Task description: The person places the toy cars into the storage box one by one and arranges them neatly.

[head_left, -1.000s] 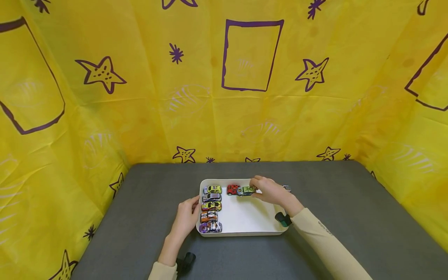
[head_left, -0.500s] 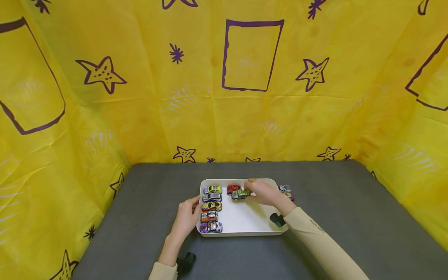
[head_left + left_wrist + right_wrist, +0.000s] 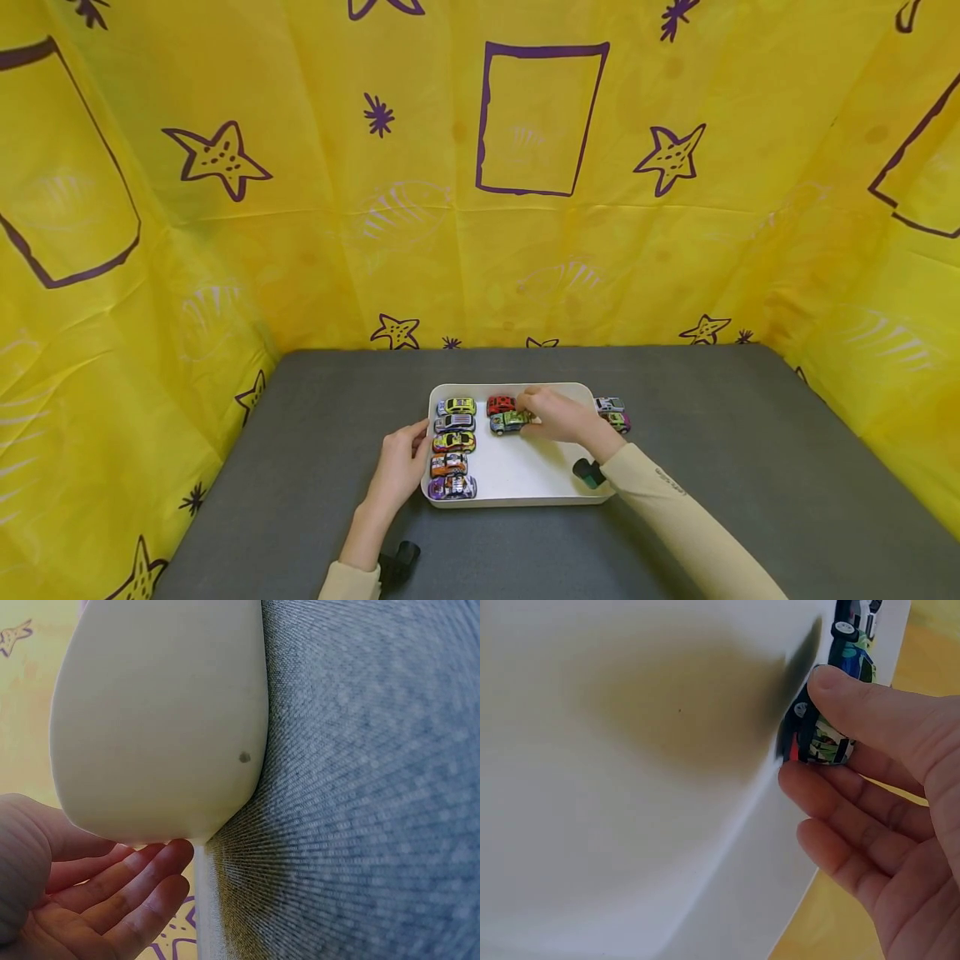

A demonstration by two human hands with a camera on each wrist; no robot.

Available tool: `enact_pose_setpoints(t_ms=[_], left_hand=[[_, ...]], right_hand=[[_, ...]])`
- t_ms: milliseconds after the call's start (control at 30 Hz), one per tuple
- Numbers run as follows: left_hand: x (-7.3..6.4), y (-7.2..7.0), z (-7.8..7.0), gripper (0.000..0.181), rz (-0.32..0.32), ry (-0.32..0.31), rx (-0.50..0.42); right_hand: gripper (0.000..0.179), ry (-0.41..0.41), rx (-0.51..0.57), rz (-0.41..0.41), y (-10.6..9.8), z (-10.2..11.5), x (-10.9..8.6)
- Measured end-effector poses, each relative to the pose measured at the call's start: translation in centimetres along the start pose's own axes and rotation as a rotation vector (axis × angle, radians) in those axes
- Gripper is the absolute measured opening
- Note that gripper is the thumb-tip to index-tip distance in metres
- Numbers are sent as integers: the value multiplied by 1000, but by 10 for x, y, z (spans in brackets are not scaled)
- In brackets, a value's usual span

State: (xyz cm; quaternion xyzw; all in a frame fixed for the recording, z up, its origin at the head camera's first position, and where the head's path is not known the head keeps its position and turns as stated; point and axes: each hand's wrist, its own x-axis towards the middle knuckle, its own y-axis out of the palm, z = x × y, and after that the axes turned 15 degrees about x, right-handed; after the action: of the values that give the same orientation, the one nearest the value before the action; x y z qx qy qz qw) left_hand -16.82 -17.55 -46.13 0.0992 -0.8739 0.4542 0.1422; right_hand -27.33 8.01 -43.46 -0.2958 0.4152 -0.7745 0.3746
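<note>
My right hand [image 3: 561,415] pinches a green and blue patterned toy car [image 3: 509,422] between thumb and fingers inside the white tray [image 3: 525,502]. In the right wrist view, the thumb [image 3: 840,686] presses one side of the toy car [image 3: 829,742] at its rear. Just behind it sits a red toy car [image 3: 500,405] by the tray's back wall. At the tray's left side, my left hand [image 3: 400,458] touches the outer wall with extended fingers. The left wrist view shows its fingertips [image 3: 176,855] against the tray wall [image 3: 161,727].
Along the tray's left wall stands a column of several toy cars, among them a yellow one [image 3: 453,442] and a purple one [image 3: 452,487]. Outside the tray's right side, two more cars, a silver one [image 3: 610,404] and a pink-green one [image 3: 617,422], lie on the grey table [image 3: 720,450].
My right hand has moved left and slightly toward me with the green toy car, from beside the red car to in front of it. The left hand has stayed in place.
</note>
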Motion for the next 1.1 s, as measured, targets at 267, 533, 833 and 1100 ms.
enact_pose_setpoints(t_ms=[267, 533, 833, 1100], left_hand=[[0, 0, 1, 26, -5, 7, -3], [0, 1, 1, 26, -9, 14, -7], [1, 1, 2, 26, -16, 23, 4], [1, 0, 1, 26, -5, 14, 5]], right_hand=[[20, 14, -31, -1, 5, -1, 2], [19, 28, -24, -4, 9, -2, 2], [18, 45, -30, -17, 13, -4, 2], [19, 48, -32, -21, 13, -4, 2]])
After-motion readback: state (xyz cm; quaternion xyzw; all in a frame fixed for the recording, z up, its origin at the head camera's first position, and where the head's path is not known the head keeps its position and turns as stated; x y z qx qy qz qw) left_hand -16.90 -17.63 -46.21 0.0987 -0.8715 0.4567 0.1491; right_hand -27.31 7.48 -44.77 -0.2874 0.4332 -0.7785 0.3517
